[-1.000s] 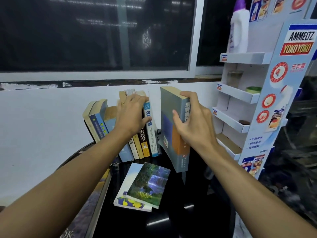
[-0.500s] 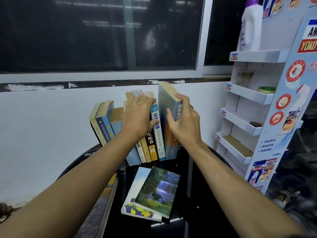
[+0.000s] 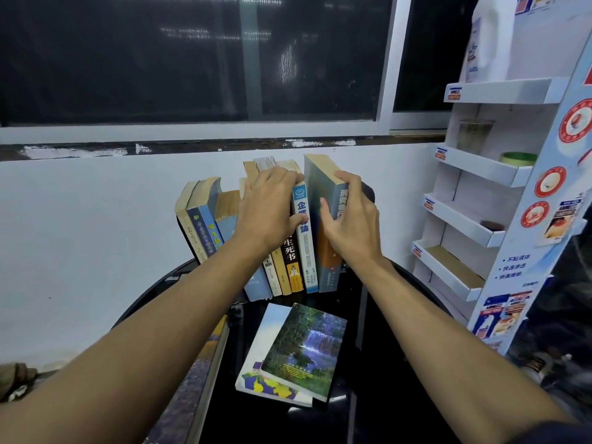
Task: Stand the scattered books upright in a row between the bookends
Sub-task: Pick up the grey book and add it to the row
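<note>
Black table [image 3: 362, 418], at twelve o'clock our row of upright books [image 3: 290, 267], our right hand [image 3: 350, 227] gripping the grey-blue book [image 3: 322, 184] at its three o'clock end, our left hand [image 3: 267, 213] pressing open-fingered on its middle, two flat books [image 3: 298, 350] at six o'clock

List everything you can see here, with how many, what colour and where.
Upright books: several, mixed colours, row at the table's back; some hidden.
Grey-blue book: one, rightmost in the row.
Flat books: two, waterfall cover atop a white one, table's front.
Bookend: one visible, black, beyond the row's right end.
Table: one, black, under the books.
Display stand: one, white, far right.
Tape roll: one, green, on a stand shelf.
Left hand: presses the row.
Right hand: grips the grey-blue book.
</note>
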